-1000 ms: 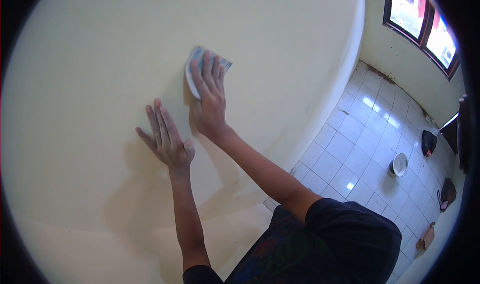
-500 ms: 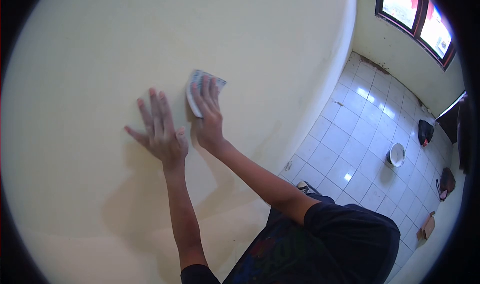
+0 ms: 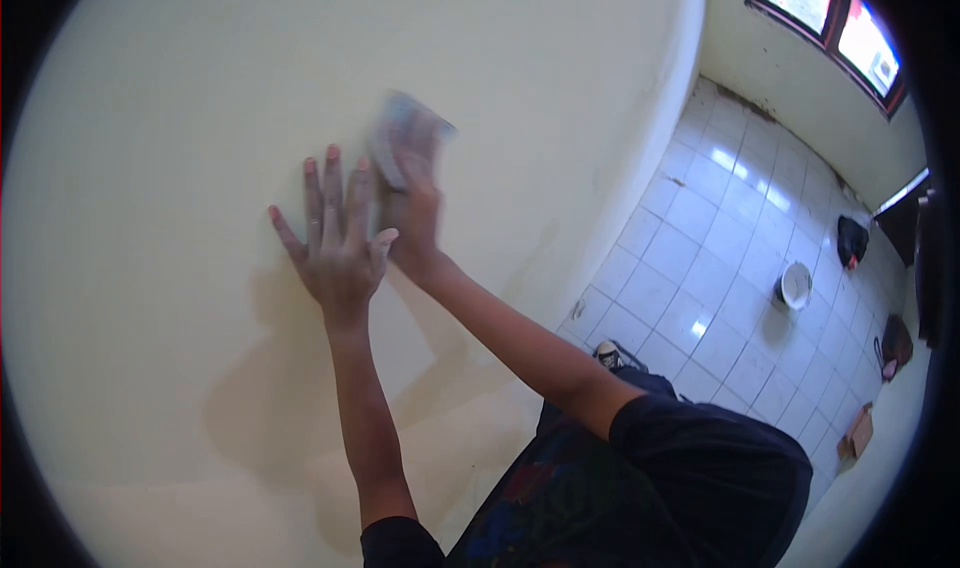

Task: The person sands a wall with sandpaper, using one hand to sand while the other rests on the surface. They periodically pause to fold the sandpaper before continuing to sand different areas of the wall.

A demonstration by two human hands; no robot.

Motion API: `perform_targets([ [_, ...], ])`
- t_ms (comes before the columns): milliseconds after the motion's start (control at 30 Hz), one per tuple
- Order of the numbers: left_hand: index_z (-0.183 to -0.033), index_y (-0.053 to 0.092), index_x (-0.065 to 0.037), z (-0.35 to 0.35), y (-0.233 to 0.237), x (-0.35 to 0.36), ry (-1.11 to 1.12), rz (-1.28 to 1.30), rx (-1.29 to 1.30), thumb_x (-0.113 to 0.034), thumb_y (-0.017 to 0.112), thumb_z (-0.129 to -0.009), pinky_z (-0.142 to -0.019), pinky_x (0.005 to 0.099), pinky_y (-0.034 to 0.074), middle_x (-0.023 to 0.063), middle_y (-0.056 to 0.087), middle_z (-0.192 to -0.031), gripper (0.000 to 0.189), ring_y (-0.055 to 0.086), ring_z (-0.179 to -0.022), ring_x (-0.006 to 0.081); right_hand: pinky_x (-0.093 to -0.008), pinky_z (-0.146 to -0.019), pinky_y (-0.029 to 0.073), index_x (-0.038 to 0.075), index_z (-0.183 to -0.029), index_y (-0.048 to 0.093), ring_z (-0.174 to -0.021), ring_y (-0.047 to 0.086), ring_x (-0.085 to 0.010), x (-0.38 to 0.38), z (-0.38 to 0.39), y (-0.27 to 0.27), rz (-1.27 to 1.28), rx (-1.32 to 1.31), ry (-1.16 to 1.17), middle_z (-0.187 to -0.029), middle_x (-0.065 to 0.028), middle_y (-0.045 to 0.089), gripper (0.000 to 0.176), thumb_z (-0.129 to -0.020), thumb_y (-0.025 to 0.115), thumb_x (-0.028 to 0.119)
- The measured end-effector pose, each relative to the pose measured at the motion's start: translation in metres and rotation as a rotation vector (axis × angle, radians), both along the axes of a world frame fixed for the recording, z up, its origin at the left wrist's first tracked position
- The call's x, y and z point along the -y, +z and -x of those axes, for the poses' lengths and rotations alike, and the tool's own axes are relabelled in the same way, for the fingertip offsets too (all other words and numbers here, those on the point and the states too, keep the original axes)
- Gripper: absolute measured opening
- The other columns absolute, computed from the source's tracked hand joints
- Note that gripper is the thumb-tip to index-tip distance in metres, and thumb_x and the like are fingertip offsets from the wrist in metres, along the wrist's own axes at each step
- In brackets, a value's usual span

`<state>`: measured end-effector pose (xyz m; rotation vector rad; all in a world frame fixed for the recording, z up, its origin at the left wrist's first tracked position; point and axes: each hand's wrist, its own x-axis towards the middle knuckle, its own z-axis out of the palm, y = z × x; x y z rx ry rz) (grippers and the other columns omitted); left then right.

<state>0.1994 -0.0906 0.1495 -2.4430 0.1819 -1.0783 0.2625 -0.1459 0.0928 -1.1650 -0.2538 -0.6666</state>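
A pale cream wall [image 3: 200, 298] fills most of the view. My left hand [image 3: 340, 248] lies against it with fingers spread, holding nothing; whitish dust coats its skin. Just to the right, my right hand [image 3: 418, 193] presses a folded sheet of sandpaper [image 3: 400, 118] to the wall. Motion blurs that hand and the sheet, whose upper edge shows beyond the fingertips. The sandpaper's face against the wall is hidden.
To the right lies a white tiled floor [image 3: 700, 278] with a bucket [image 3: 795, 286], a black plastic bag [image 3: 852, 241], a dark brown bag [image 3: 896, 343] and a piece of cardboard [image 3: 857, 435]. A dark-framed window [image 3: 830, 28] is at upper right. A shoe [image 3: 610, 355] shows below.
My right hand has slid upward on the wall with the sandpaper. My left hand has shifted slightly up and right, its fingers still spread.
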Motion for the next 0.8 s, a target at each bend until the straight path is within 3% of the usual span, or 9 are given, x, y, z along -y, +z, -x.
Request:
perform_targets([
  [33,-0.143,0.039,-0.022,-0.001,-0.002,-0.002,0.009,-0.046,0.012,-0.061,0.007,-0.094,-0.113,0.0565,0.004,-0.0019,0.037,-0.149,0.070,0.033,-0.139,0.0225,-0.0467,-0.113,0.023,0.007,-0.133,0.053,-0.138,0.028,-0.0391,-0.002,-0.004,0.013,0.087,0.127,-0.112,-0.144,-0.0195,0.040,0.052,-0.082,0.056,-0.002],
  [133,-0.140,0.044,-0.028,0.000,-0.001,0.002,0.043,-0.050,-0.001,-0.062,0.018,-0.094,-0.113,0.0569,0.005,-0.0077,0.038,-0.148,0.062,0.035,-0.137,0.0165,-0.0476,-0.113,0.024,0.007,-0.131,0.055,-0.138,0.028,-0.0389,0.006,-0.010,-0.032,0.206,0.189,-0.107,-0.144,-0.0191,0.039,0.051,-0.081,0.058,-0.002],
  [233,-0.139,0.044,-0.029,0.001,0.003,0.012,0.283,-0.229,-0.047,-0.059,0.033,-0.093,-0.113,0.0581,0.006,-0.0105,0.037,-0.149,0.056,0.033,-0.138,0.0146,-0.0431,-0.112,0.026,-0.001,-0.128,0.055,-0.138,0.030,-0.0361,-0.003,-0.011,-0.157,0.136,-0.071,-0.171,-0.146,-0.0238,0.034,0.045,-0.084,0.050,-0.013],
  [300,-0.139,0.044,-0.029,0.001,0.001,0.012,0.280,-0.220,-0.054,-0.057,0.039,-0.091,-0.113,0.0585,0.007,-0.0118,0.036,-0.149,0.055,0.031,-0.139,0.0138,-0.0378,-0.113,0.026,-0.004,-0.128,0.052,-0.139,0.027,-0.0314,0.007,0.006,-0.179,-0.071,-0.365,-0.077,-0.149,-0.0230,0.030,0.043,-0.088,0.040,-0.013],
  [400,-0.140,0.044,-0.028,-0.002,0.003,0.011,0.265,-0.231,-0.055,-0.055,0.042,-0.091,-0.113,0.0589,0.007,-0.0112,0.037,-0.148,0.055,0.032,-0.139,0.0144,-0.0366,-0.112,0.028,-0.002,-0.129,0.052,-0.140,0.026,-0.0307,0.001,-0.017,-0.118,-0.433,-0.407,0.037,-0.148,-0.0212,0.033,0.044,-0.088,0.041,-0.011],
  [533,-0.139,0.045,-0.020,0.000,-0.005,-0.004,0.002,-0.022,0.048,-0.052,0.032,-0.097,-0.113,0.0582,0.007,-0.0045,0.042,-0.146,0.055,0.038,-0.136,0.0186,-0.0412,-0.111,0.029,0.000,-0.129,0.054,-0.138,0.030,-0.0354,0.007,-0.010,0.030,0.080,0.101,-0.138,-0.141,-0.0212,0.043,0.047,-0.082,0.051,-0.008],
  [600,-0.139,0.045,-0.018,-0.004,-0.008,-0.009,-0.148,0.078,0.167,-0.050,0.029,-0.098,-0.113,0.0580,0.007,-0.0027,0.043,-0.145,0.055,0.039,-0.135,0.0198,-0.0448,-0.112,0.027,0.003,-0.129,0.055,-0.138,0.030,-0.0368,0.008,-0.011,0.023,0.181,0.208,-0.139,-0.142,-0.0186,0.043,0.051,-0.078,0.055,-0.006],
  [667,-0.139,0.045,-0.016,-0.004,-0.007,-0.010,-0.297,0.178,0.286,-0.048,0.026,-0.099,-0.113,0.0577,0.007,-0.0010,0.044,-0.145,0.055,0.040,-0.134,0.0210,-0.0493,-0.112,0.025,0.003,-0.127,0.056,-0.137,0.031,-0.0384,0.005,-0.013,-0.018,0.236,0.255,-0.144,-0.142,-0.0191,0.042,0.050,-0.077,0.060,-0.005],
  [800,-0.141,0.042,-0.019,0.002,-0.002,0.005,0.121,-0.122,-0.009,-0.044,0.037,-0.097,-0.114,0.0553,0.007,-0.0036,0.043,-0.145,0.051,0.038,-0.136,0.0179,-0.0377,-0.114,0.023,-0.001,-0.131,0.051,-0.137,0.033,-0.0314,0.006,0.003,-0.189,0.005,-0.221,-0.060,-0.143,-0.0196,0.042,0.041,-0.091,0.047,-0.005],
])
